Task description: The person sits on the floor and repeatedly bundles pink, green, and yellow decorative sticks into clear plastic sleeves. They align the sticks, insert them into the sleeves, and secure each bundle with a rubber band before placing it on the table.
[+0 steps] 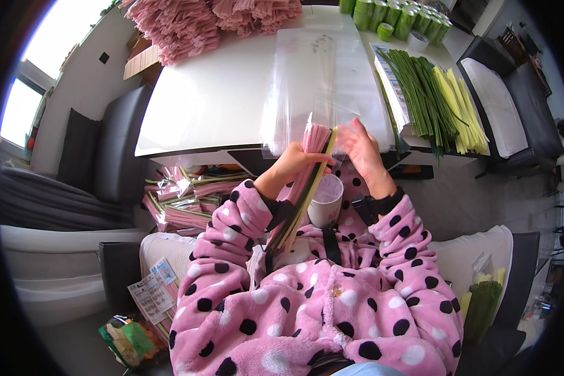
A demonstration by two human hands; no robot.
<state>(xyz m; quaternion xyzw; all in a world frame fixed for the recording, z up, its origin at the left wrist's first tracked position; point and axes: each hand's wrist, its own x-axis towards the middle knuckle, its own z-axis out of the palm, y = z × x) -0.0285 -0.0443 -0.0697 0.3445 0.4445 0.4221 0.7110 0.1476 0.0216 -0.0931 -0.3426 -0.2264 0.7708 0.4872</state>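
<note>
My left hand grips a long bundle of pink, dark green and yellow chenille stems. The bundle slants from above the table's near edge down to my lap. Beside its upper end, my right hand is raised with fingers apart, slightly blurred, and I see nothing held in it. Under both hands, a white bin with a pale plastic lining stands at my lap. A stack of clear plastic sleeves lies flat on the white table, just beyond my hands.
Pink stems are heaped at the table's far left. Green tape rolls stand far right, with green stems and yellow stems nearer. Bagged bundles lie below the table at left. Printed sheets rest beside my seat.
</note>
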